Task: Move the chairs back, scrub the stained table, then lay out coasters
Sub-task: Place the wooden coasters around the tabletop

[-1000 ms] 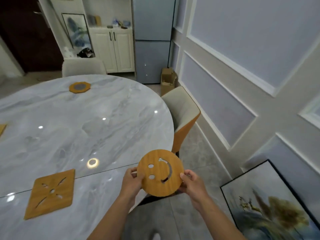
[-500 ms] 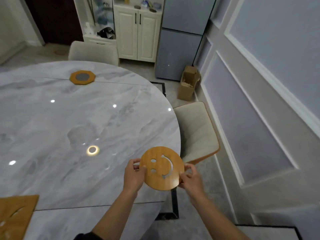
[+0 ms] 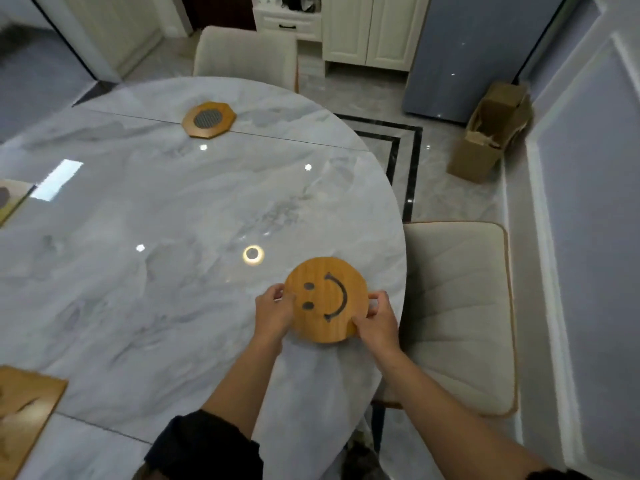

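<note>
A round wooden smiley coaster (image 3: pixel 327 298) is low over the right part of the grey marble table (image 3: pixel 156 220), close to its edge. My left hand (image 3: pixel 275 311) pinches its left rim and my right hand (image 3: pixel 377 318) pinches its lower right rim. An octagonal wooden coaster (image 3: pixel 209 119) with a dark mesh centre lies at the far side. The corner of a square cut-out coaster (image 3: pixel 24 410) shows at the near left. Whether the smiley coaster touches the tabletop I cannot tell.
A cream padded chair (image 3: pixel 457 313) stands right of the table, near the wall. Another cream chair (image 3: pixel 244 58) is at the far side. A cardboard box (image 3: pixel 491 133) sits on the floor by the fridge (image 3: pixel 474 46). White cabinets (image 3: pixel 367 26) are behind.
Both hands have carried the smiley coaster forward from beyond the table's edge to above the tabletop. My view has tilted down and moved nearer the table.
</note>
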